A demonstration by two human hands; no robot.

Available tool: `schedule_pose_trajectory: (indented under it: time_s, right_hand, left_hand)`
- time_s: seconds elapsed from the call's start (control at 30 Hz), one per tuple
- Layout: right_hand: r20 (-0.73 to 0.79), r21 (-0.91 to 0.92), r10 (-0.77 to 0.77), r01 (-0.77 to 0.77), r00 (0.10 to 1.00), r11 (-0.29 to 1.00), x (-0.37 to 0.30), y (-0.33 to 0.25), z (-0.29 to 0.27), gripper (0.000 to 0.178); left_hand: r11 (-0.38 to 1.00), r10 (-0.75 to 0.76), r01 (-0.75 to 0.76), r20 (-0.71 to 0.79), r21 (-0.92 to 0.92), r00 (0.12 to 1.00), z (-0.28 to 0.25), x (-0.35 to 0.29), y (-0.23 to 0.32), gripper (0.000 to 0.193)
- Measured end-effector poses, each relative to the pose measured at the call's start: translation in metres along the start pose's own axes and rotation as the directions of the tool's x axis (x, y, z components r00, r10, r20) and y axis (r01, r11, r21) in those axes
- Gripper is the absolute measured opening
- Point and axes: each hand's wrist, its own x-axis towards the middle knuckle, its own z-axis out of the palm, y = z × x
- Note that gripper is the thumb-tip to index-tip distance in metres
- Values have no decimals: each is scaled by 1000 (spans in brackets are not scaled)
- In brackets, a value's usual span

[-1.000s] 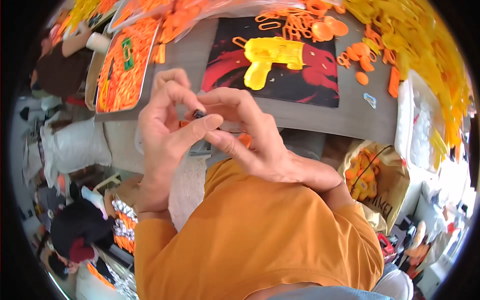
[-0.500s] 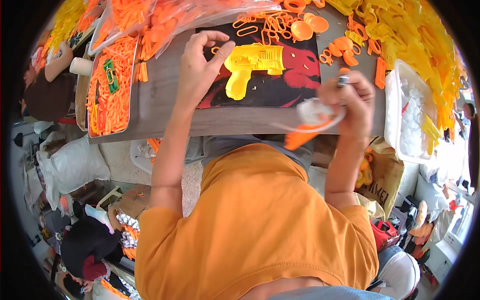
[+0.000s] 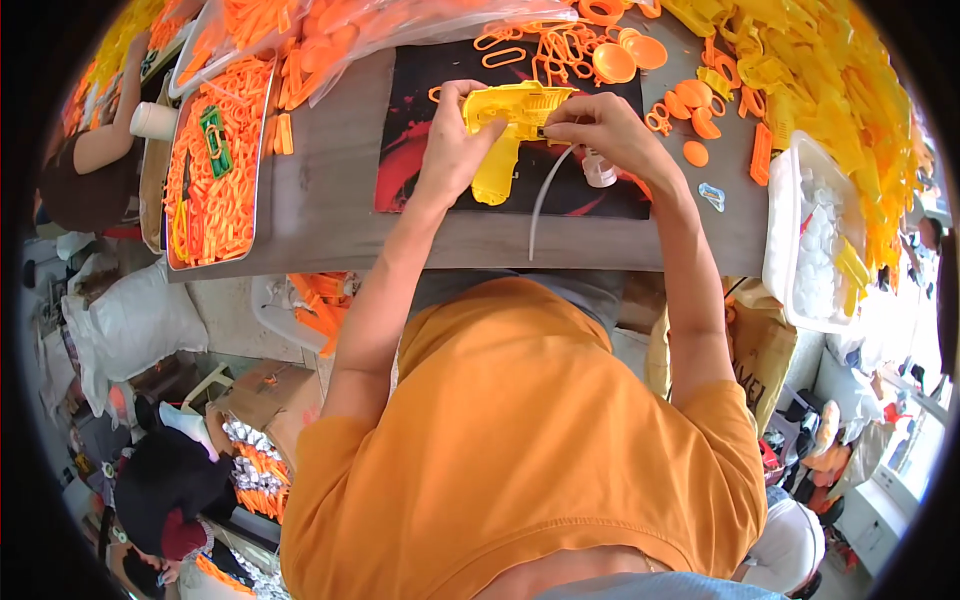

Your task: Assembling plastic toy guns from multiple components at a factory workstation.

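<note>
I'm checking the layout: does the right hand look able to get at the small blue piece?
Probably yes: the blue piece lies uncovered on the table, though the right hand is at the yellow shell.

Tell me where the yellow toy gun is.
In the head view, the yellow toy gun is at upper centre, between the left hand and the right hand, over the dark mat.

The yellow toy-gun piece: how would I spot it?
On the grey table, find the black-and-red mat. Over it, the left hand holds the yellow toy-gun piece. Its colour and pistol shape set it apart from the orange loops.
</note>
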Motion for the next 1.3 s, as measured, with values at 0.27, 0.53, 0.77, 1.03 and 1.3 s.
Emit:
schedule_pose_trajectory:
  time_s: [0.27, 0.53, 0.77, 1.03, 1.3]
  right_hand:
    - [21, 52, 58, -59, 998, 997, -1, 1, 2, 18]
    - [-38, -18, 51, -52, 998, 998, -6, 4, 11, 20]
    - [-181, -247, 114, -158, 977, 956, -12, -17, 21, 19]
    - [-220, -432, 44, -137, 974, 892, -12, -20, 25, 21]
    - [-301, -445, 66, -202, 951, 872, 2, -22, 35, 30]
  left_hand:
    - [898, 194, -192, 35, 397, 980, 4, 1, 7, 32]
    - [883, 207, -198, 25, 425, 978, 6, -1, 7, 32]
    - [858, 277, -256, 19, 445, 961, 10, -7, 9, 32]
    - [837, 294, -270, 27, 476, 956, 18, -16, 23, 30]
    - [765, 285, -235, 12, 600, 959, 4, -13, 9, 45]
